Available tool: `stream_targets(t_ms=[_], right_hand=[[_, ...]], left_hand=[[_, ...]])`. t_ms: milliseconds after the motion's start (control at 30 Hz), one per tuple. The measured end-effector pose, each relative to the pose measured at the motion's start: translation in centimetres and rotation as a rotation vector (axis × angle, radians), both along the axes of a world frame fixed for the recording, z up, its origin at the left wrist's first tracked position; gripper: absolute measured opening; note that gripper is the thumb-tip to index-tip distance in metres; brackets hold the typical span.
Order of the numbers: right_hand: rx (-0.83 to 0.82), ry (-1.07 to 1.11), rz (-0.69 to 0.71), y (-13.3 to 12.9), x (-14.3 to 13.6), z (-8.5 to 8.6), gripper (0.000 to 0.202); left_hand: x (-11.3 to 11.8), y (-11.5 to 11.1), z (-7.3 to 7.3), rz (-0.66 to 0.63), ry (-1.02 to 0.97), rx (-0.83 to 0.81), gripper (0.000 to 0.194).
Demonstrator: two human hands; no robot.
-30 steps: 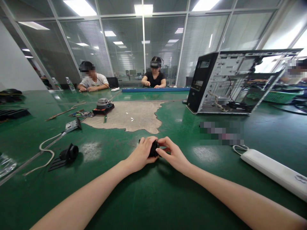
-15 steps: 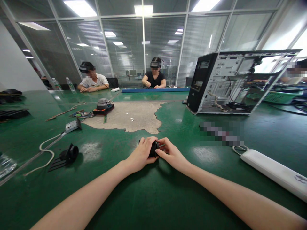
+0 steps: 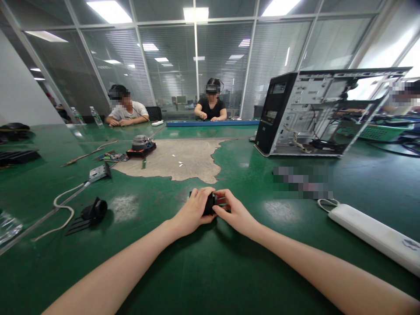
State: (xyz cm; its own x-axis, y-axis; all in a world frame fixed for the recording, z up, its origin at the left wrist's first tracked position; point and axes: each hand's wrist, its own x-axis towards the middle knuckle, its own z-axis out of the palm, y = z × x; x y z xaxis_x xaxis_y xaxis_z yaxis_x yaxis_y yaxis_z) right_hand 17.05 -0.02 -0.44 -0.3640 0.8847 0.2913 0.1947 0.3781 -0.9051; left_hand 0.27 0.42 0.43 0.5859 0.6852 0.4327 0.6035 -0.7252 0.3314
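Observation:
A small black part [image 3: 210,204], boxy and dark, rests at the middle of the green table [image 3: 210,271] between my two hands. My left hand [image 3: 194,209] wraps over its top and left side, fingers closed around it. From the right, my right hand [image 3: 232,209] pinches the part's right end with thumb and bent fingers. Most of the part is covered by my fingers, so its exact kind cannot be made out.
To the left lie a black plastic duct piece [image 3: 93,211], a metal bracket [image 3: 100,172] and a heatsink with fan [image 3: 141,145]. An open computer case [image 3: 305,116] and a white power strip [image 3: 374,234] are at the right. Two people sit across the table.
Almost nothing differs. Both hands keep their hold on the black part, with only a very slight shift of the right fingers.

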Motion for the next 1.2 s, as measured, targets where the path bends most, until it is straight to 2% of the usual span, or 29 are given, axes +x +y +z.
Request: stream_targets(t_ms=[133, 333, 533, 633, 833, 900, 1033, 1200], right_hand=[[0.008, 0.000, 0.020, -0.15, 0.06, 0.16, 0.025], [0.166, -0.011, -0.034, -0.34, 0.05, 0.32, 0.016], [0.016, 0.029, -0.020, -0.03, -0.08, 0.06, 0.027], [-0.032, 0.017, -0.001, -0.06, -0.06, 0.20, 0.025], [0.172, -0.022, -0.058, -0.38, 0.11, 0.52, 0.016], [0.193, -0.020, -0.070, -0.40, 0.12, 0.48, 0.014], [0.112, 0.005, -0.071, -0.20, 0.01, 0.27, 0.020], [-0.049, 0.048, -0.005, 0.01, -0.06, 0.25, 0.024]], left_hand=[[-0.05, 0.01, -0.07, -0.010, 0.000, 0.002, 0.061], [0.04, 0.00, -0.01, -0.003, -0.023, 0.012, 0.057], [0.07, -0.03, 0.02, 0.004, -0.013, 0.001, 0.056], [0.01, -0.03, -0.04, 0.008, -0.007, 0.004, 0.056], [-0.06, -0.05, -0.02, 0.000, 0.004, 0.025, 0.058], [-0.04, -0.04, -0.02, 0.000, 0.010, 0.032, 0.056], [-0.01, 0.03, -0.09, 0.002, 0.012, 0.037, 0.055], [0.00, 0.06, -0.09, 0.005, 0.014, 0.031, 0.057]])
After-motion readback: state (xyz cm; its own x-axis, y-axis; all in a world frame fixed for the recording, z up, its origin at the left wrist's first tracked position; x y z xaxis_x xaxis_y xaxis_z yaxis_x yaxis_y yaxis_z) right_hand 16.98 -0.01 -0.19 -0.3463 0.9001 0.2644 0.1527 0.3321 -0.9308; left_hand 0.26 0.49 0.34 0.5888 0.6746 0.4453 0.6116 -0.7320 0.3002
